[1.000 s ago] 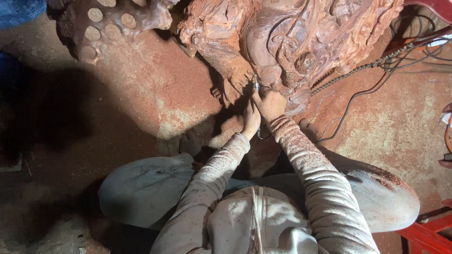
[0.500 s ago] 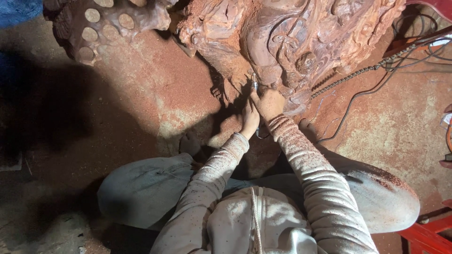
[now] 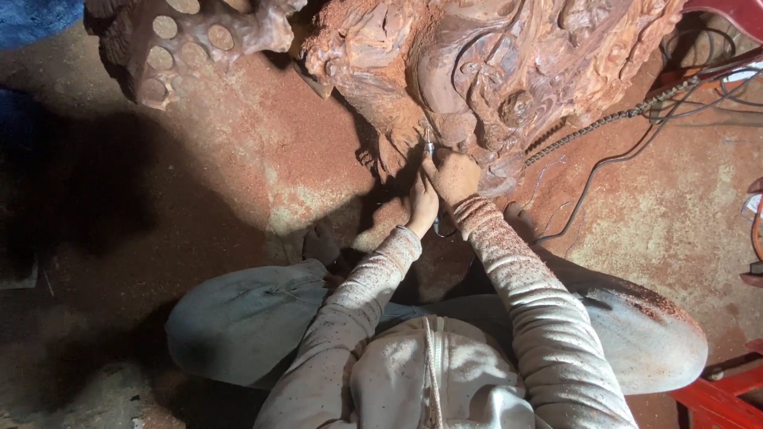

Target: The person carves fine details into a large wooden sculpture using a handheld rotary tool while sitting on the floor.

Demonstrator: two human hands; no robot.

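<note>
A slim metal carving tool (image 3: 430,148) pokes out above the right hand (image 3: 453,176), which is closed tight around its shaft, with the tip pressed into a fold of the big reddish carved wood sculpture (image 3: 493,71). The left hand (image 3: 422,205) sits just below and beside that grip, fingers curled against the tool's lower end (how firmly it holds I cannot tell). Compared with a second ago both hands and the tip have barely shifted, so the cutting stays on the same spot; red sawdust covers the floor (image 3: 262,159) beyond, and a chain (image 3: 604,123) trails off on the right-hand side.
</note>
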